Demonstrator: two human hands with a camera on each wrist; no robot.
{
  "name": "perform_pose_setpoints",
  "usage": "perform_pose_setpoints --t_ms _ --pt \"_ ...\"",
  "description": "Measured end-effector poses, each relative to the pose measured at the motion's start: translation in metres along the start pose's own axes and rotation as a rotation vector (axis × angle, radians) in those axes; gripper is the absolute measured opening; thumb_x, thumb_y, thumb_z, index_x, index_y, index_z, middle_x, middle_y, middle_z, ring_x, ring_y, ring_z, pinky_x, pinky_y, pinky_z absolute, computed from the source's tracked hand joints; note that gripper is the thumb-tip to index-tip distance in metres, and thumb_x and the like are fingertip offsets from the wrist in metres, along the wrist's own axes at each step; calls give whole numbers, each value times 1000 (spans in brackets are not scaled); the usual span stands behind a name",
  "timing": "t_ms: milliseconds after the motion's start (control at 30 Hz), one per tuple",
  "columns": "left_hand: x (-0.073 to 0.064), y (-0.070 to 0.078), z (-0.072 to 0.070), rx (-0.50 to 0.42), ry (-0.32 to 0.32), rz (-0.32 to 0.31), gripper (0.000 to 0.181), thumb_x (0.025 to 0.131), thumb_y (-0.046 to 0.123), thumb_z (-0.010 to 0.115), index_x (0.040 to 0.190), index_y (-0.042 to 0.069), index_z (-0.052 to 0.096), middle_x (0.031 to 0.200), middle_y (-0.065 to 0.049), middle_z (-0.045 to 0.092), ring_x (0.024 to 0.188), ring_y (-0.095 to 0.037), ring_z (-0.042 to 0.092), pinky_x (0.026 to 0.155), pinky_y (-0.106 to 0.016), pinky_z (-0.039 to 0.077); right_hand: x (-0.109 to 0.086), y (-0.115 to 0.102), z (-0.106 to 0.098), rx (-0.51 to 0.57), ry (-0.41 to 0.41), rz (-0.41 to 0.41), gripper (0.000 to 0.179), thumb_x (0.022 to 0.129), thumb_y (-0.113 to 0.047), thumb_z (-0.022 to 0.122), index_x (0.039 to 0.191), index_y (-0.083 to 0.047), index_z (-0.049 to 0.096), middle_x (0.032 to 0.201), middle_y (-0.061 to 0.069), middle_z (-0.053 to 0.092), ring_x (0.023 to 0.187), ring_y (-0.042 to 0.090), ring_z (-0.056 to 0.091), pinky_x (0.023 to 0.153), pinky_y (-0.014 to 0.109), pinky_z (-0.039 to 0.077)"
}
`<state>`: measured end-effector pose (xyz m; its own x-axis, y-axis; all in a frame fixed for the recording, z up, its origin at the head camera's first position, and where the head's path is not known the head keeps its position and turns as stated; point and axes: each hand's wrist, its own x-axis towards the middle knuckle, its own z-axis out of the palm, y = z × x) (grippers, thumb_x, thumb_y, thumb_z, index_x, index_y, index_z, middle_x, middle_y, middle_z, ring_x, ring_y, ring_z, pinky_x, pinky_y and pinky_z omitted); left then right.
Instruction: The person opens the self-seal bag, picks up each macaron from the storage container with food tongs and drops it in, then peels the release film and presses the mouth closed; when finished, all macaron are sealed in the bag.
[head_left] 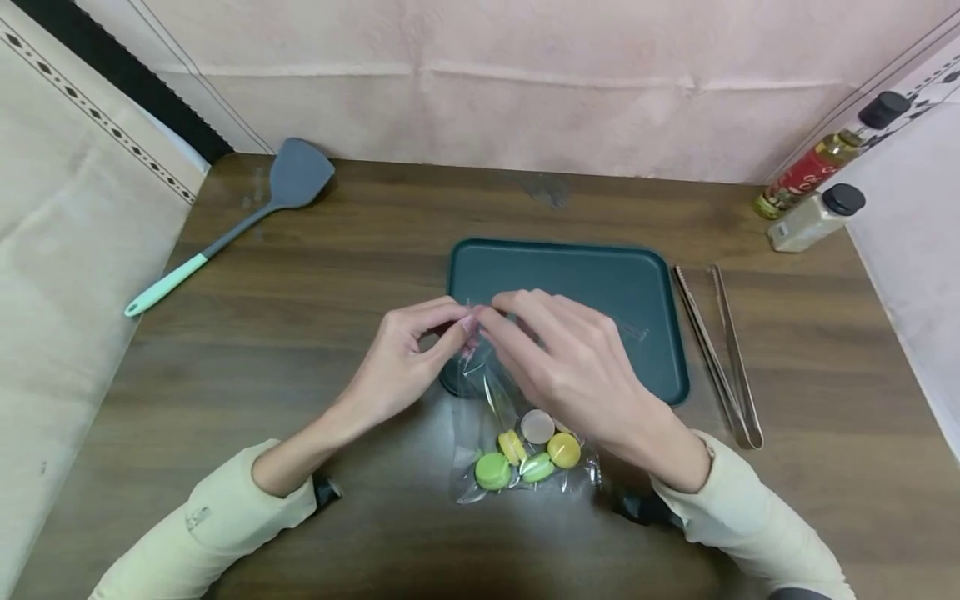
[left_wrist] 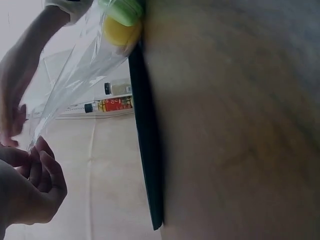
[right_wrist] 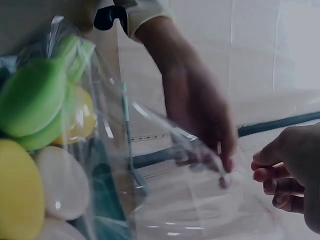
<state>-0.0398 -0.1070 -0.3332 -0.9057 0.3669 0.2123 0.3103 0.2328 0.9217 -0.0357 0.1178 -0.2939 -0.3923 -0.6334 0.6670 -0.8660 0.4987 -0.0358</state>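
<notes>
Right hand, grip untellable, is being held beside macaron bag being pinched by left hand, light tension being needed.

Left hand and right hand at a clear bag's top — macaron-like pieces inside, teal tray behind

I hold a clear, glossy plastic bag by its narrow, gathered top, near the middle of the frame. It is creased and slopes down, widening toward the lower centre. Bunched along its bottom I see macaron-shaped pieces: a round green one at the left, a second green one tilted beside it, two yellow ones, and a whitish one above them.
</notes>
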Motion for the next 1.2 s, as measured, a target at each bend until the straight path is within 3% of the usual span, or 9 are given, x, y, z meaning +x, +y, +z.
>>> perform_pose_setpoints --t_ms 133,333,400,600,800,1000,1200 --pt "-1 2 1 22 -14 34 13 107 1 68 112 1 79 94 -7 72 86 -18 67 85 -32 59 -2 5 10 8 -2 14 22 97 1 79 119 2 79 108 16 74 74 26 71 66 37 64" --pt "3 6 -1 177 -25 195 12 107 2 66 103 4 77 90 -3 66 82 -13 59 70 -28 50 -2 8 13 34 -1 9 20 98 2 78 117 2 79 106 16 74 69 24 68 60 33 60" --pt "4 8 -2 218 -39 223 12 108 3 65 102 5 75 90 -1 64 80 -12 57 67 -27 48 -1 10 13 44 0 -1 19 98 4 78 116 3 78 105 17 73 69 24 67 59 32 60" --pt "3 9 -5 269 -94 210 14 109 3 63 102 5 75 87 0 61 76 -10 54 64 -28 47 0 14 13 23 -26 -86 14 105 6 66 114 6 77 103 15 72 68 21 65 61 31 60" --pt "4 8 -5 343 -105 226 15 107 1 62 102 3 76 84 -1 60 71 -13 53 60 -24 42 -3 14 19 -46 -40 -157 19 111 4 57 112 9 75 97 14 68 64 18 61 61 27 60" --pt "3 10 -6 373 -107 233 15 106 1 63 101 2 77 81 -1 60 66 -19 55 58 -23 40 -3 11 24 -57 -30 -158 24 112 0 51 108 8 73 93 12 65 61 16 55 55 23 53" --pt "3 10 -8 312 -118 237 14 105 0 65 102 4 79 81 0 60 69 -12 53 59 -24 42 0 15 25 69 8 -111 21 109 -2 53 100 3 71 92 11 64 62 17 57 56 25 54"
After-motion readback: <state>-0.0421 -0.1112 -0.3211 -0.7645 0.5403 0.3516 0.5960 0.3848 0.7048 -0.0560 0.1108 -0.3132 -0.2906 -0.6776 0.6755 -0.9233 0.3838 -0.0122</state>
